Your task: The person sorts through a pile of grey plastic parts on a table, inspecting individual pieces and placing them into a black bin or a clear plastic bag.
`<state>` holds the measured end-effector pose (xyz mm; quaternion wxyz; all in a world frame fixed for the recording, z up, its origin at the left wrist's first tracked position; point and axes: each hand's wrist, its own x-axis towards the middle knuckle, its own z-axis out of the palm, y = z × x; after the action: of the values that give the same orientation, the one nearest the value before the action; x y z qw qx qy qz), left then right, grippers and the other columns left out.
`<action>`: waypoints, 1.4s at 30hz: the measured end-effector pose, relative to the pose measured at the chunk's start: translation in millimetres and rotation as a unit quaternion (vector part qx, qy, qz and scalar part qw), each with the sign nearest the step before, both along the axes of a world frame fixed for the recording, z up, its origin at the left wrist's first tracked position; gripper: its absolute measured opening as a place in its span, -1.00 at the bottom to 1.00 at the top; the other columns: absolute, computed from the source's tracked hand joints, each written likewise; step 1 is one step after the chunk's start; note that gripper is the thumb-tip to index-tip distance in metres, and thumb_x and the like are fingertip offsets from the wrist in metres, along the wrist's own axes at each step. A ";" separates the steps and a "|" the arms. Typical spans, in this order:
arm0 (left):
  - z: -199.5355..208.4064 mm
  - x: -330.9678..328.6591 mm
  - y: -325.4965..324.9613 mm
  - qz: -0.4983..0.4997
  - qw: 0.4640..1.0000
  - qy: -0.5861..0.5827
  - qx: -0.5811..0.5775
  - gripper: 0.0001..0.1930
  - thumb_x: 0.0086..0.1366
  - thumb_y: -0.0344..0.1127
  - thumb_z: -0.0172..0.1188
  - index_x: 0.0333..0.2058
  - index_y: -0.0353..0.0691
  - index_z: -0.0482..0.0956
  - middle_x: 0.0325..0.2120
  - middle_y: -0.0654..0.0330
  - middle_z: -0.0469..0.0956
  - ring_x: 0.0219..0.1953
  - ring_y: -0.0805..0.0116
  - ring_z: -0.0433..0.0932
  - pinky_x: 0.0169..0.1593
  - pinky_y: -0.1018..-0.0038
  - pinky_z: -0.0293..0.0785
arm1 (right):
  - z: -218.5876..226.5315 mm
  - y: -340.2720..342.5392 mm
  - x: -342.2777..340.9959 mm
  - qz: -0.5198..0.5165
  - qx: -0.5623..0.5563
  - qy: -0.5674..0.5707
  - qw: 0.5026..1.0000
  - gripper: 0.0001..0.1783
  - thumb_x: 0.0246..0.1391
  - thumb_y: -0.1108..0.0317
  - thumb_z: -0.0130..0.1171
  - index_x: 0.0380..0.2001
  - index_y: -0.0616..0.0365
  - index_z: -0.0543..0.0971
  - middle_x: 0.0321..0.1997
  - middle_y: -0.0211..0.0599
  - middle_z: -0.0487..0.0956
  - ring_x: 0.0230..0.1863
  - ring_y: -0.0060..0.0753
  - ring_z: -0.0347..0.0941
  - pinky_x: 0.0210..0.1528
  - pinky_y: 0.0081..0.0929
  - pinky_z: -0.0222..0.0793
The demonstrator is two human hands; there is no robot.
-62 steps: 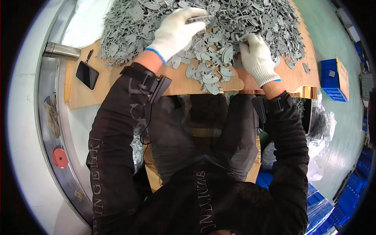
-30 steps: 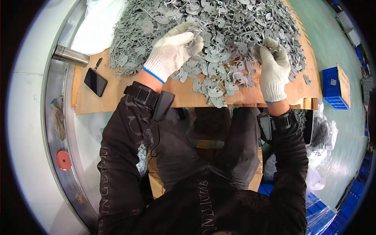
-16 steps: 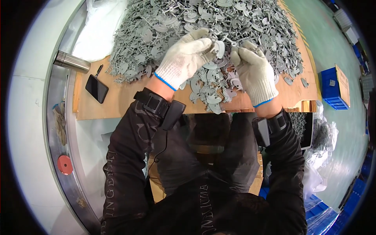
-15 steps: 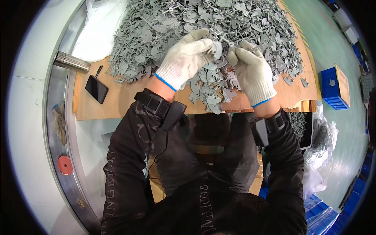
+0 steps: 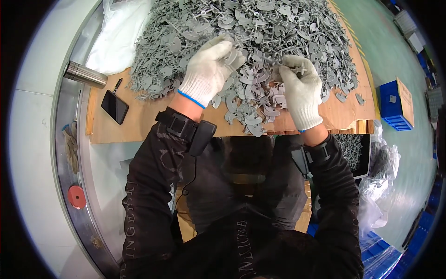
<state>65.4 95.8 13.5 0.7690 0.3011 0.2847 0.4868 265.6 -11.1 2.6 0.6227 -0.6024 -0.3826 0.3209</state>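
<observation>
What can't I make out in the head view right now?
All in the head view:
Left hand: blurred against the grey pile, so its exact grip is unclear.
Right hand: its own curl hides some of the small grey part there.
Grey pile: far end cut off by the picture's top edge; lower layers buried.
Dark bin: partly hidden by the table and right sleeve.

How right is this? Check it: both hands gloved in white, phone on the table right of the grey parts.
Wrong side: the head view shows the phone on the table left of the grey parts. The left hand and right hand are gloved in white.
</observation>
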 end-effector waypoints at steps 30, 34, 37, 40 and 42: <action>-3.2 -33.5 32.3 -0.088 0.995 -0.021 0.038 -0.61 0.53 -0.65 0.10 0.27 -0.38 0.49 0.07 0.00 0.67 0.11 0.05 0.71 0.30 0.12 0.72 | 30.1 17.9 36.1 0.154 -0.196 0.031 0.968 -0.59 0.26 0.40 0.02 0.08 0.27 0.69 -0.35 -0.38 0.65 -0.50 -0.54 0.48 -0.37 -0.51 0.47; -10.7 -38.3 27.1 -0.102 0.993 -0.039 0.044 -0.62 0.55 -0.61 0.12 0.29 -0.44 0.48 0.06 -0.05 0.67 0.12 0.03 0.70 0.32 0.07 0.71 | 23.4 29.6 22.6 0.208 -0.202 -0.229 0.929 -0.59 0.28 0.33 0.06 0.08 0.27 0.68 -0.33 -0.12 0.71 -0.41 -0.21 0.64 -0.29 -0.27 0.58; -14.4 -43.7 21.8 -0.113 0.988 -0.104 -0.001 -0.61 0.59 -0.53 0.13 0.32 -0.47 0.43 0.05 -0.06 0.65 0.12 0.02 0.68 0.31 0.03 0.70 | 16.7 39.4 9.3 0.226 -0.102 -0.445 0.861 -0.61 0.30 0.28 0.11 0.06 0.27 0.65 -0.30 0.09 0.74 -0.30 0.08 0.73 -0.20 -0.06 0.64; -9.6 -47.7 12.0 -0.090 0.991 -0.095 -0.021 -0.61 0.65 -0.37 0.10 0.30 -0.49 0.40 0.04 -0.07 0.63 0.11 0.00 0.67 0.30 0.02 0.71 | 23.6 49.1 -6.0 0.298 -0.183 -0.533 0.771 -0.64 0.35 0.20 0.15 0.00 0.27 0.62 -0.23 0.25 0.72 -0.12 0.37 0.70 -0.04 0.16 0.62; -6.1 -49.9 8.3 -0.076 0.992 -0.091 -0.031 -0.59 0.67 -0.30 0.09 0.30 -0.49 0.38 0.03 -0.08 0.62 0.10 -0.01 0.67 0.30 0.02 0.71 | 19.3 51.3 -8.3 0.294 -0.170 -0.549 0.764 -0.65 0.36 0.19 0.15 -0.02 0.27 0.61 -0.23 0.24 0.73 -0.12 0.38 0.70 -0.05 0.16 0.62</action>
<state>15.5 104.1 7.4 0.8356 0.2525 0.2051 0.4427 257.3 40.3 21.9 0.0689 -0.6292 -0.7570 0.1624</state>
